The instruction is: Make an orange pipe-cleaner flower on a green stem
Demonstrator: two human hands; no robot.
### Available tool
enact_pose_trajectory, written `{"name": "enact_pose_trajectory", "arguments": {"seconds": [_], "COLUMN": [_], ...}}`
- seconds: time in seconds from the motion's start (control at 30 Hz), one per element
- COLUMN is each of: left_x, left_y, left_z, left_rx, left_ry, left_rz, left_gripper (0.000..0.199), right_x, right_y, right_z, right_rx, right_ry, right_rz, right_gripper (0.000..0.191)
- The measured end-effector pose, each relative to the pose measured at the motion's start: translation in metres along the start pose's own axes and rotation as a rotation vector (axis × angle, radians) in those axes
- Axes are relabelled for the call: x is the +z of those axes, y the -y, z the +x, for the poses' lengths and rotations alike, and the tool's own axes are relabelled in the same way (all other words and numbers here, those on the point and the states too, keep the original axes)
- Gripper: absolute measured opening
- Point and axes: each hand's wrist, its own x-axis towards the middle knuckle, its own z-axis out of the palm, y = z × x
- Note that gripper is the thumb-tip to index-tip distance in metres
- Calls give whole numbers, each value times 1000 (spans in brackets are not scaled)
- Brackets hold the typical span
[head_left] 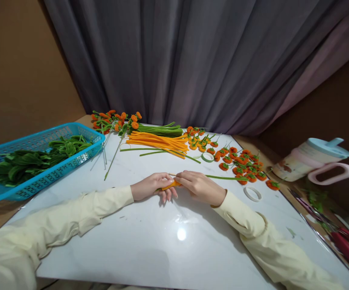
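Note:
Both hands meet over the middle of the white board [150, 249]. My left hand [156, 187] is closed on an orange fuzzy piece [171, 185], with its lower fingers spread below it. From the other side my right hand [197, 186] pinches at the same orange piece, and a thin pale stick end shows above its fingertips. A green stem [227, 177] lies to the right of my right hand. Behind the hands are a bundle of orange fuzzy stems [159, 141], a bundle of green ones [162, 129] and loose green stems [150, 152].
A blue basket [41, 177] of green leaves stands at left. Orange flower heads [242, 161] and two tape rolls, one white [252, 194] and one greenish [207, 157], lie at right. A lidded cup [310, 159] and red-handled pliers [348, 249] sit beyond the board's right edge.

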Motion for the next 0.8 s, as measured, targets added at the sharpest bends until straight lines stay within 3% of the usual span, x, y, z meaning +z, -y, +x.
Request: {"name": "enact_pose_trajectory", "arguments": {"seconds": [0.43, 0.8], "left_x": [8, 6], "left_y": [6, 8], "left_z": [-1, -1], "left_rx": [113, 133], "left_ry": [-40, -26], "left_rz": [161, 171], "left_gripper": [32, 32], "right_x": [3, 6], "right_y": [0, 3], "right_z": [-1, 0], "right_rx": [17, 12], "right_ry": [60, 62], "right_rz": [-50, -78], "right_gripper": [22, 18]}}
